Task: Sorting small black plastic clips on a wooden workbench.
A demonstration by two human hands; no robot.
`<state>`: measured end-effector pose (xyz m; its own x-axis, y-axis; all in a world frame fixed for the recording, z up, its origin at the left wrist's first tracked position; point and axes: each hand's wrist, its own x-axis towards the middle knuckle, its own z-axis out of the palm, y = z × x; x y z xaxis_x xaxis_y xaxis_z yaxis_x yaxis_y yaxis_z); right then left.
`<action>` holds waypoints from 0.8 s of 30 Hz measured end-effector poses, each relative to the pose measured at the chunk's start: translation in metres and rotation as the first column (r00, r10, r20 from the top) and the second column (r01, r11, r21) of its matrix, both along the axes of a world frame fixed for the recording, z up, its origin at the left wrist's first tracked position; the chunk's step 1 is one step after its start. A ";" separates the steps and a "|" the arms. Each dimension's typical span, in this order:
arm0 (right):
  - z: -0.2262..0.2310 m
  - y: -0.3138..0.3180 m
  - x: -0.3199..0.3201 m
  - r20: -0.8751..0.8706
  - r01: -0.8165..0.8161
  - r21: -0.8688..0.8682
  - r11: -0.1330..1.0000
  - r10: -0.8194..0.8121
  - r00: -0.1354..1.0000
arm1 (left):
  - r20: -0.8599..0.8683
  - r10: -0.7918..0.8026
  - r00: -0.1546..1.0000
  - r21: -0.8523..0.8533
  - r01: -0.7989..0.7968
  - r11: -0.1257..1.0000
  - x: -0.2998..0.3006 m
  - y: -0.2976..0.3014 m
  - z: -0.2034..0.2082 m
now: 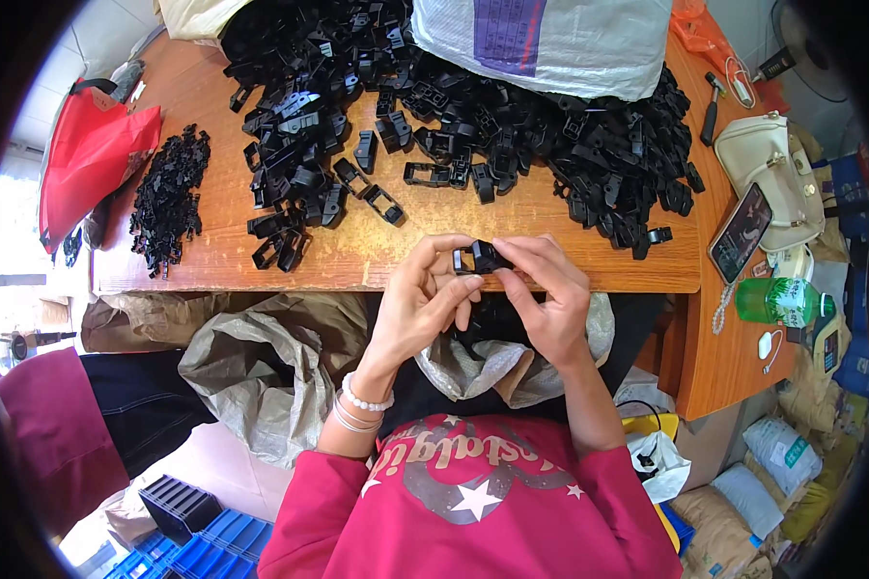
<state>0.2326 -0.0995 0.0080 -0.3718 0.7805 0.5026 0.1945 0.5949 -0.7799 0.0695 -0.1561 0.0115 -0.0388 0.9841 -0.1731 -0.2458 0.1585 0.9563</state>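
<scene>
Just over the table's front edge, my two hands meet at one small black plastic part (487, 257) with a frame-like opening at its left end. My left hand (423, 304) pinches that left end between thumb and fingers. My right hand (550, 289) grips the right end, thumb below and fingers above, so part of the piece is hidden. Beyond my hands, loose black plastic parts (386, 203) of a similar frame shape lie on the wooden table (357, 259). They merge into a large heap (512, 135) farther back.
A pile of smaller black pieces (169, 198) lies left, near a red bag (97, 159). A white woven sack (550, 43) covers the heap's back. Open sacks (246, 376) sit below the edge. At right are a hammer (713, 108), phone (741, 232) and green bottle (777, 302).
</scene>
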 end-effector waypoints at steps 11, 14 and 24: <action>-0.001 -0.010 -0.006 -0.125 -0.048 -0.293 0.955 0.011 0.992 | -0.387 0.093 0.917 0.265 0.014 0.964 0.005 -0.003 0.001; -0.004 -0.015 -0.006 -0.128 -0.010 -0.400 0.916 -0.045 0.991 | -0.413 0.171 0.895 0.322 -0.032 0.946 0.011 -0.008 -0.001; -0.023 0.036 -0.008 0.218 0.096 -0.007 0.995 -0.092 0.972 | -0.873 0.437 0.218 0.402 -0.186 0.896 -0.047 0.034 -0.021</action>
<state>0.2250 -0.0637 -0.0145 -0.3950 0.8251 0.4039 0.4144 0.5524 -0.7233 0.0222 -0.1220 -0.0096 -0.3572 0.8524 0.3819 0.8332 0.1060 0.5427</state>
